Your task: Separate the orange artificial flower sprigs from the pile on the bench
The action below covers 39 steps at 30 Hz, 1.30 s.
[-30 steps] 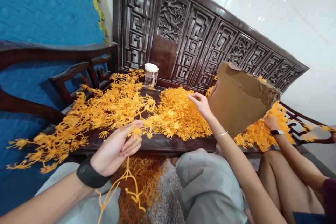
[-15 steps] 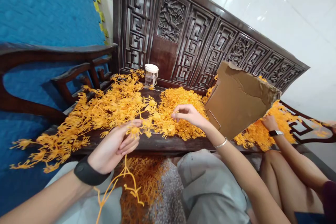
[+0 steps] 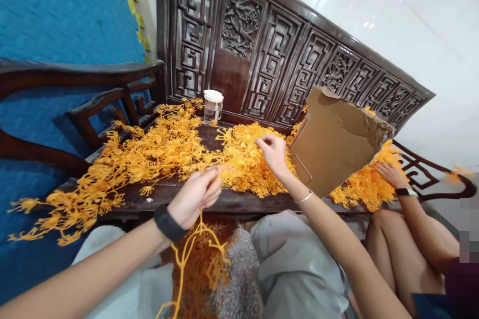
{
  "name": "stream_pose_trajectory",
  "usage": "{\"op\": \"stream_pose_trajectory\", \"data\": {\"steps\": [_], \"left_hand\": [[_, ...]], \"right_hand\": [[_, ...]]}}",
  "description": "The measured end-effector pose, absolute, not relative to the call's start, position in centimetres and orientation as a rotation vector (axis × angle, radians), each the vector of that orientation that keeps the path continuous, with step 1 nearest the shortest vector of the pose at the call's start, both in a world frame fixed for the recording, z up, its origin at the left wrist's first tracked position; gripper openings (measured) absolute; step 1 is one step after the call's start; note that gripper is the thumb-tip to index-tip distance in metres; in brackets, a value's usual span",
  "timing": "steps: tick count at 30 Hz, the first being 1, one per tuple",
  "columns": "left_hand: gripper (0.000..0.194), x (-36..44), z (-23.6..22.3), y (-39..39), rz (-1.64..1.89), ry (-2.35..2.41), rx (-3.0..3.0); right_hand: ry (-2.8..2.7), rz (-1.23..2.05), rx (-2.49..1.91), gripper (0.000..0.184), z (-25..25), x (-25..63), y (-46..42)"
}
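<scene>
My left hand (image 3: 198, 192), with a black band at the wrist, is closed around a branched orange plastic stem (image 3: 182, 264). The stem's bare lower end hangs down below the fist, and its blurred upper end points toward the middle pile. Over that middle pile of orange plastic flower pieces (image 3: 258, 174), my right hand (image 3: 274, 153) is raised with thumb and fingers pinched together. Whatever lies in that pinch, if anything, is too small to make out. On the left of the wooden bench (image 3: 138, 204) spreads a heap of orange branched stems with flower heads (image 3: 149, 149).
A clear bottle with a white lid (image 3: 213, 104) stands against the carved backrest (image 3: 232, 77). A cardboard box flap (image 3: 337, 144) leans right of my right hand. Beyond it, a co-worker's hand (image 3: 391, 174) rests on another orange pile. Orange stems (image 3: 198, 269) lie below the bench edge.
My left hand has moved right with the stem, toward the middle pile. My right hand has lifted slightly and shifted right. The co-worker's hand has opened out flatter on its pile.
</scene>
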State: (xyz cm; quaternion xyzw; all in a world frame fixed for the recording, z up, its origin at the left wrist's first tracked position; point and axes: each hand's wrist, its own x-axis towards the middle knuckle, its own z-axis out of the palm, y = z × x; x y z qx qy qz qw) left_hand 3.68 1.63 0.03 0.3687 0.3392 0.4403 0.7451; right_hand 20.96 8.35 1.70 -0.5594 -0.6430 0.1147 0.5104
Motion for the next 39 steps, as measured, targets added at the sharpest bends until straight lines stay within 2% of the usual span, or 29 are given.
{"op": "stream_pose_trajectory", "data": {"steps": [4,7,12,16,22,27,39], "left_hand": [[0.022,4.7,0.0,1.5,1.0,0.708,0.771],[0.018,3.8,-0.5,-0.4,0.922,0.76,0.734],[0.014,1.4,-2.4,-1.6,0.877,0.806,0.756],[0.017,1.0,-4.6,-0.4,0.918,0.864,0.743],[0.027,-0.1,-5.4,-0.8,0.886,0.901,0.786],[0.027,-1.7,-4.5,-1.7,0.956,0.94,0.755],[0.018,-0.4,-4.3,-1.2,0.979,0.813,0.702]], "right_hand": [[-1.427,0.082,-1.358,0.018,2.7,23.7,10.6],[-1.098,-0.086,-1.34,0.019,3.7,28.4,12.3],[-1.267,0.103,-1.268,0.028,1.9,33.2,13.1],[-1.334,0.258,-1.341,0.03,-0.2,32.8,12.9],[-1.326,0.354,-1.274,0.031,-0.1,30.3,13.9],[-1.49,0.239,-1.307,0.018,0.3,28.3,14.4],[-1.631,0.012,-1.52,0.016,0.3,28.1,13.3]]}}
